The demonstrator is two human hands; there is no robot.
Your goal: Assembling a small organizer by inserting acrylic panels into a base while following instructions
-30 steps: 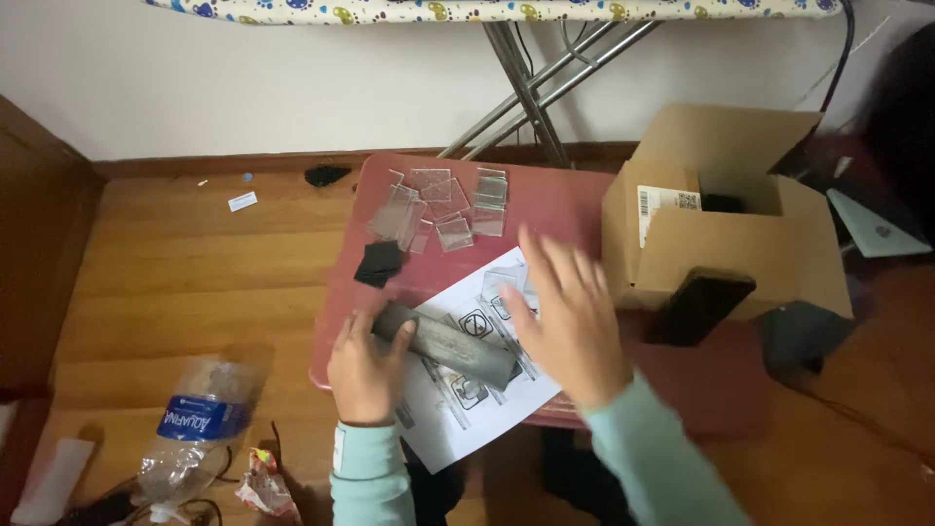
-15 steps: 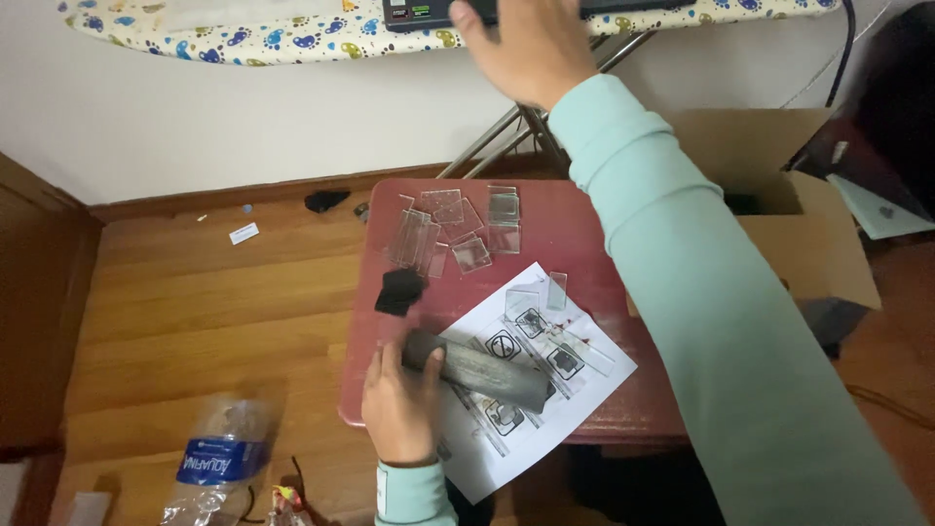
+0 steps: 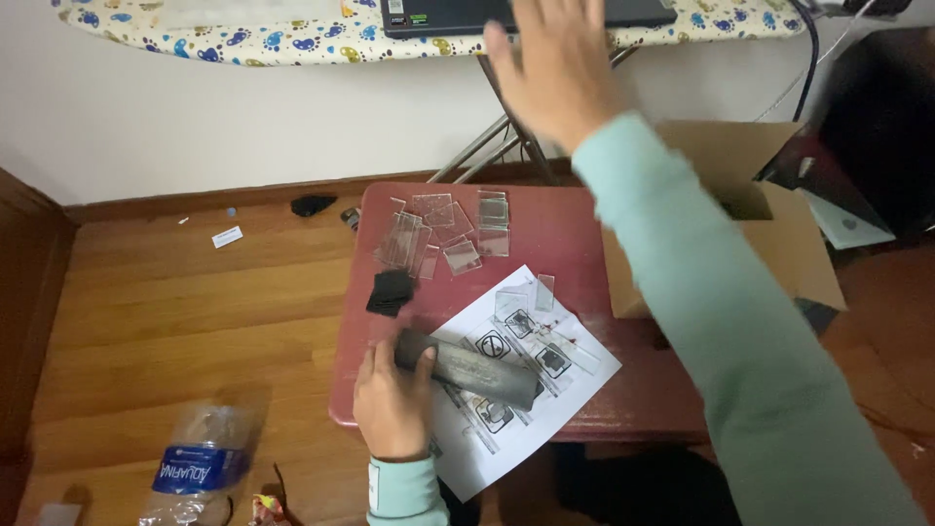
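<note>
On the low red-brown tabletop (image 3: 575, 229), the left hand (image 3: 392, 404) is gripping one end of a dark grey, oblong, rounded bar (image 3: 467, 368), fingers wrapped round it, pinning it across a white printed instruction sheet (image 3: 584, 375). The right hand (image 3: 557, 70) is lifting well clear, fingers spread and holding nothing, reaching toward the dark flat laptop (image 3: 526, 15) lying on a paw-print-patterned ironing board (image 3: 243, 34). Judgement: step in hand is steadying the bar while consulting or adjusting the laptop; the next move likely calls for a light touch up there without the left hand losing its hold. Small clear plastic squares (image 3: 443, 234) are lying scattered beyond the sheet, a black square piece (image 3: 390, 290) beside them. An open cardboard box (image 3: 779, 234) is sitting to the right; a crumpled plastic bottle (image 3: 195, 458) is lying on the wooden floor (image 3: 195, 312).
</note>
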